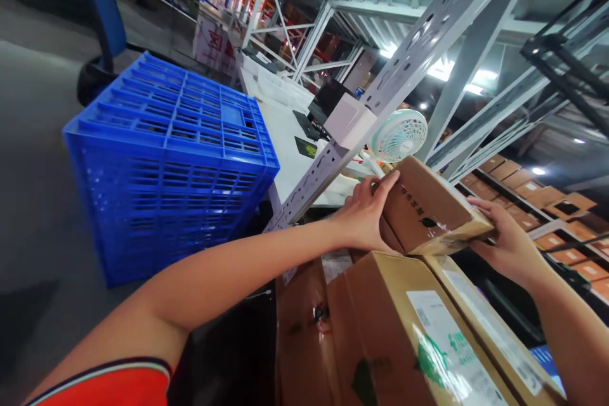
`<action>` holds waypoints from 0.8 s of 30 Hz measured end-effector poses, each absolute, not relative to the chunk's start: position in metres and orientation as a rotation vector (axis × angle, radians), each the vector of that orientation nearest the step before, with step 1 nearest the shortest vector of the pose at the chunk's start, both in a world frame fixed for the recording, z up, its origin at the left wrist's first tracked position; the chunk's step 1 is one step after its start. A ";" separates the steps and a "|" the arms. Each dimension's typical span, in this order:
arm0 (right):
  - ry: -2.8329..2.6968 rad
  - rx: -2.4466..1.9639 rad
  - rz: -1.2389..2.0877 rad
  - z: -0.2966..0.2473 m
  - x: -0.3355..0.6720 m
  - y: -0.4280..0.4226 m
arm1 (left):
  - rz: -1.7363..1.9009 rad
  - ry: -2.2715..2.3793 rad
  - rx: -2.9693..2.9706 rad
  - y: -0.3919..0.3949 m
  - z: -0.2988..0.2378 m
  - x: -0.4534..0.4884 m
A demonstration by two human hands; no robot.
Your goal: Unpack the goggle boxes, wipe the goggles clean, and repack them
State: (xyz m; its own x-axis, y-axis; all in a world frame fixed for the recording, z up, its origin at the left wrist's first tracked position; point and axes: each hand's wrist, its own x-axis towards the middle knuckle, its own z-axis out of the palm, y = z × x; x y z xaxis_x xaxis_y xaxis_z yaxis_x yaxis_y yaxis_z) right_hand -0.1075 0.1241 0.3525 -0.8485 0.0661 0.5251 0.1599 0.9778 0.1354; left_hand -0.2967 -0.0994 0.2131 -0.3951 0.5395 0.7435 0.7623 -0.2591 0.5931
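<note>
Between my two hands is a taped brown cardboard box [419,209], tilted, with a dark leaf mark and printed characters on its side. The fingers of my left hand [368,216] grip its left end. My right hand [507,244] holds the opposite end, thumb and fingers around the corner. Right below sits a larger cardboard carton [375,317] with a white and green shipping label [451,342]. Another labelled carton [495,323] lies against its right side. Whether the held box touches these cartons I cannot tell.
A big blue plastic crate [176,158] stands on the left beside a blue chair [102,13]. A perforated metal post [380,89] rises close to my left hand. Behind it, a white desk [280,139] carries a monitor, and a fan [399,135] is nearby. Boxed shelves [556,203] fill the right.
</note>
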 end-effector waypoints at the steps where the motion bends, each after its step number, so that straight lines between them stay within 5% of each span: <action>1: -2.611 -0.140 -0.238 0.352 -0.105 0.127 | -1.727 -1.765 -1.615 -0.097 0.213 -0.297; 17: -2.420 -0.210 -0.472 0.361 -0.050 0.110 | -1.865 -1.835 -1.692 -0.112 0.199 -0.326; 24: -1.793 -0.784 -0.047 0.233 0.084 0.059 | -2.050 -1.932 -1.134 -0.181 0.103 -0.303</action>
State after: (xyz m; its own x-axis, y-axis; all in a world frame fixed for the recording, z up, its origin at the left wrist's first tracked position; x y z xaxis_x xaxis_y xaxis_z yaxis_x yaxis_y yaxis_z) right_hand 0.0836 0.0588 0.2334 -0.1565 0.4833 0.8614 0.5275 0.7782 -0.3408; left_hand -0.3027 -0.1808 0.1031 -0.7161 0.4032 0.5698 0.5448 -0.1874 0.8173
